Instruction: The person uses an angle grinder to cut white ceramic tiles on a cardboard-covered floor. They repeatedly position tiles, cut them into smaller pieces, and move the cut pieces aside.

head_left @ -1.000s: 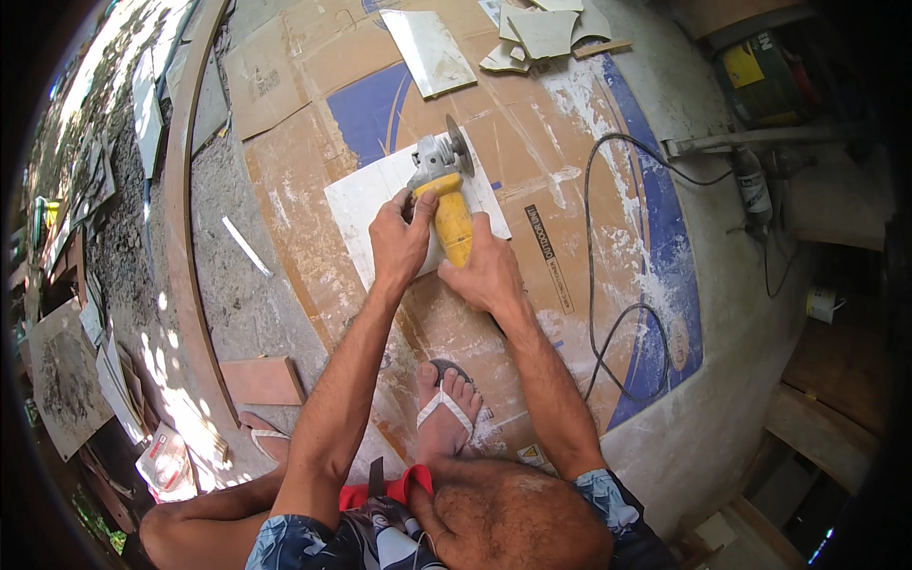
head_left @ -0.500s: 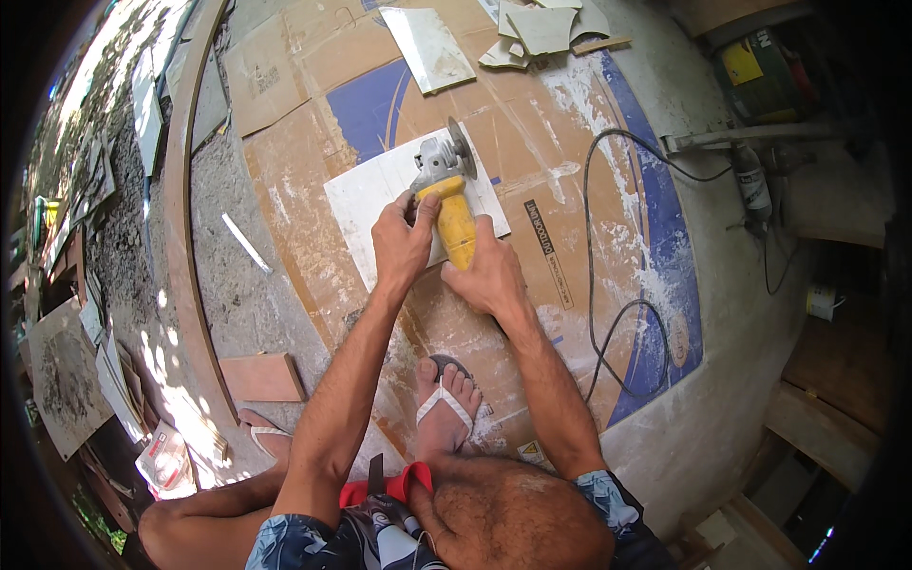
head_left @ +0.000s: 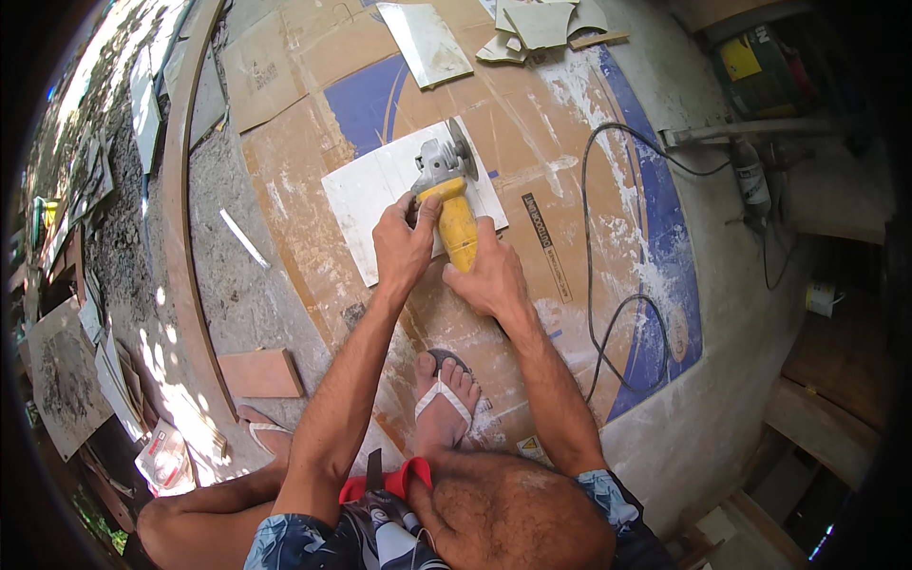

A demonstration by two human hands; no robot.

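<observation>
Cardboard (head_left: pixel 543 142) in the head view is carrying a white tile (head_left: pixel 370 209) nr its middle, w/ an angle grinder (head_left: pixel 458 233) being held over it. L hand (head_left: pixel 406 242) is grasping the grinder nr its gray head, thumb lying along the yellow body; R hand (head_left: pixel 489 275) is gripping the rear end, fingers curling round. Disc (head_left: pixel 463 147) is standing by the tile's far R corner; contact's hard to tell from here. Another tile (head_left: pixel 425 46) is lying at the cardboard's far edge, w/ broken pieces (head_left: pixel 539 27) sitting toward its far R corner. Black cord (head_left: pixel 588 256) is looping nr the R edge.
</observation>
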